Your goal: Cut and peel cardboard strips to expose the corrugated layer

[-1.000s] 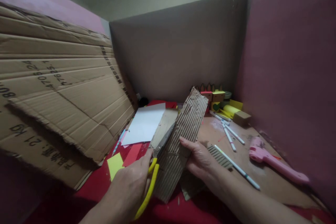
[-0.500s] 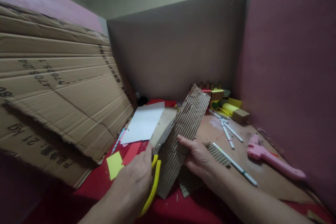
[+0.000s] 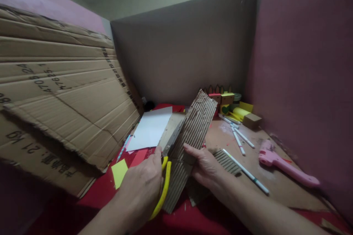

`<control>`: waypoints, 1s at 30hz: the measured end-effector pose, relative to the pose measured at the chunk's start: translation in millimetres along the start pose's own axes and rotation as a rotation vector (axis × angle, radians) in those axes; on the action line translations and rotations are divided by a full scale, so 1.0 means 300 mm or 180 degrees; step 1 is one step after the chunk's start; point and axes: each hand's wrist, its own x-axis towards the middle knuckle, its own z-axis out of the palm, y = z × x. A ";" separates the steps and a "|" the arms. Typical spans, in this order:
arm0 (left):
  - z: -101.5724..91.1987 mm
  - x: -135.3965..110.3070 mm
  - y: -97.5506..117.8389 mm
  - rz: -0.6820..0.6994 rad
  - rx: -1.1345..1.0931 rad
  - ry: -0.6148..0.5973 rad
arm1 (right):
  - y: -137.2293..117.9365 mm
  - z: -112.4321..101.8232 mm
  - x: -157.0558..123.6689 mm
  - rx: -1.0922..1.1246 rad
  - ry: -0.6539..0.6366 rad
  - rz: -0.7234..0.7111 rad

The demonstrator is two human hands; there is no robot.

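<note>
My left hand point(image 3: 147, 181) is closed round the yellow handles of a pair of scissors point(image 3: 166, 169), whose metal blades point up and away. The blades lie along the left edge of a strip of corrugated cardboard point(image 3: 200, 117) with its ridges bare. Whether they are cutting into it I cannot tell. My right hand point(image 3: 205, 165) grips the strip by its right side, thumb on top and the other fingers hidden behind. Beneath the right hand lies another ribbed cardboard piece point(image 3: 227, 162).
A large printed cardboard sheet point(image 3: 66, 99) leans at the left. White paper point(image 3: 151, 128) and a yellow paper piece point(image 3: 119, 173) lie on the red surface. At the right are white markers point(image 3: 238, 141), a pink glue gun point(image 3: 286, 167) and small decorated boxes point(image 3: 226, 102).
The scissors have shifted slightly right and up along the cardboard strip, and their handles sit closer to it. The strip has tilted a little in my right hand.
</note>
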 end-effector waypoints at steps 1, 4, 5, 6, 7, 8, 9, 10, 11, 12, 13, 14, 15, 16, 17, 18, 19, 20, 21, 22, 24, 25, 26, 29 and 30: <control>0.002 0.002 0.000 -0.0006 0.0049 0.0014 | 0.001 0.001 -0.001 0.0005 0.0002 0.0015; 0.001 0.013 0.005 -0.0016 0.0216 0.0005 | 0.001 0.006 -0.004 0.0070 0.0015 0.0045; -0.002 0.016 0.008 -0.0034 0.0267 -0.0003 | 0.000 0.008 -0.005 0.0100 0.0023 0.0076; -0.006 0.017 0.010 -0.0042 0.0308 -0.0014 | 0.000 0.010 -0.006 0.0125 0.0032 0.0100; -0.011 0.017 0.013 -0.0044 0.0345 -0.0022 | -0.001 0.011 -0.006 0.0145 0.0047 0.0109; -0.017 0.016 0.016 -0.0042 0.0383 -0.0037 | 0.000 0.011 -0.006 0.0157 0.0057 0.0106; -0.022 0.014 0.018 -0.0043 0.0426 -0.0051 | 0.000 0.011 -0.006 0.0166 0.0061 0.0097; -0.028 0.011 0.020 -0.0034 0.0470 -0.0071 | 0.001 0.011 -0.006 0.0173 0.0067 0.0083; -0.032 0.009 0.021 -0.0019 0.0513 -0.0105 | 0.003 0.010 -0.005 0.0183 0.0072 0.0065; -0.037 0.007 0.023 0.0000 0.0555 -0.0131 | 0.004 0.010 -0.004 0.0194 0.0077 0.0063; -0.040 0.006 0.025 0.0017 0.0594 -0.0147 | 0.005 0.011 -0.004 0.0207 0.0087 0.0073; -0.043 0.006 0.026 0.0026 0.0631 -0.0154 | 0.006 0.011 -0.004 0.0226 0.0107 0.0079; -0.046 0.007 0.028 0.0025 0.0662 -0.0153 | 0.006 0.013 -0.005 0.0247 0.0136 0.0093; -0.048 0.009 0.031 0.0018 0.0687 -0.0151 | 0.006 0.014 -0.006 0.0265 0.0161 0.0107; -0.050 0.010 0.033 0.0016 0.0707 -0.0146 | 0.006 0.016 -0.008 0.0283 0.0181 0.0125; -0.052 0.010 0.034 0.0026 0.0720 -0.0151 | 0.006 0.018 -0.010 0.0303 0.0201 0.0147; -0.054 0.011 0.036 0.0041 0.0735 -0.0162 | 0.005 0.020 -0.011 0.0324 0.0215 0.0164; -0.056 0.011 0.036 0.0064 0.0761 -0.0173 | 0.005 0.021 -0.013 0.0340 0.0230 0.0176; -0.057 0.010 0.036 0.0072 0.0798 -0.0184 | 0.005 0.023 -0.014 0.0355 0.0244 0.0176; -0.058 0.010 0.035 0.0069 0.0841 -0.0191 | 0.005 0.023 -0.014 0.0370 0.0258 0.0170; -0.056 0.010 0.031 0.0029 0.0900 -0.0211 | 0.006 0.023 -0.013 0.0383 0.0270 0.0160; -0.054 0.011 0.028 0.0015 0.0898 -0.0226 | 0.006 0.022 -0.012 0.0386 0.0268 0.0168; -0.049 0.012 0.025 0.0003 0.0866 -0.0249 | 0.006 0.021 -0.011 0.0388 0.0264 0.0175; -0.033 0.017 0.014 -0.0016 0.0668 -0.0236 | 0.007 0.015 -0.006 0.0391 0.0224 0.0206; -0.028 0.018 0.012 -0.0011 0.0587 -0.0206 | 0.008 0.013 -0.005 0.0390 0.0205 0.0211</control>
